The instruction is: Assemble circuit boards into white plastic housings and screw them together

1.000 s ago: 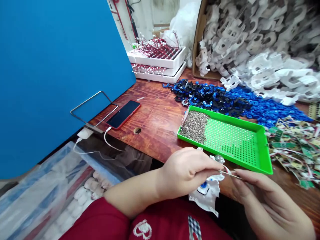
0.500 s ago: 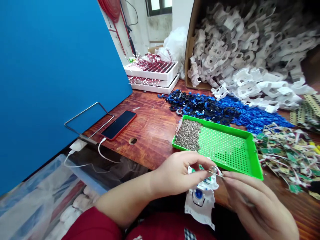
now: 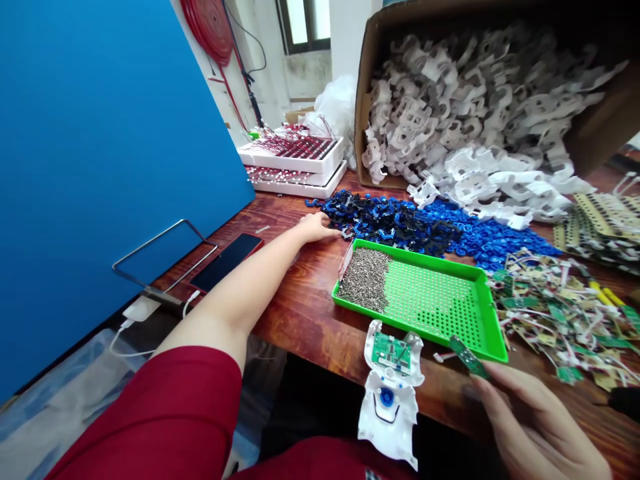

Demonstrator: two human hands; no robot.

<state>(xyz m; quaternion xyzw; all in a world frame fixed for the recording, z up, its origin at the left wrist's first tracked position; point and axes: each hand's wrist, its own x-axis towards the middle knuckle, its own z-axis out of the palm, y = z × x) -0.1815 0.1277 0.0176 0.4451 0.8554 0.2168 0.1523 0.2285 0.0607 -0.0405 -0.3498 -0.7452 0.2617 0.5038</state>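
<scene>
My left hand (image 3: 319, 227) is stretched far forward, its fingers curled at the near edge of the pile of black and blue plastic parts (image 3: 395, 219); what it grips is hidden. My right hand (image 3: 530, 417) is low at the right, fingers pinching a small green circuit board (image 3: 465, 355) with wires. A white plastic housing (image 3: 391, 393) with a green board and a blue round part in it lies at the table's front edge, touched by neither hand. Just beyond it sits a green perforated tray (image 3: 450, 300) with a heap of small metal screws (image 3: 364, 280) at its left end.
A tipped cardboard box (image 3: 373, 80) spills white plastic parts (image 3: 475, 127). Circuit boards with wires (image 3: 560, 313) lie at the right. White foam trays of red-wired parts (image 3: 293, 157) stand at the back. A phone (image 3: 225, 261) and a wire stand (image 3: 160, 257) lie beside the blue panel (image 3: 100, 147).
My left hand let go of the white housing and reached forward to the black and blue parts. The housing now lies on the table edge. My right hand keeps a small board.
</scene>
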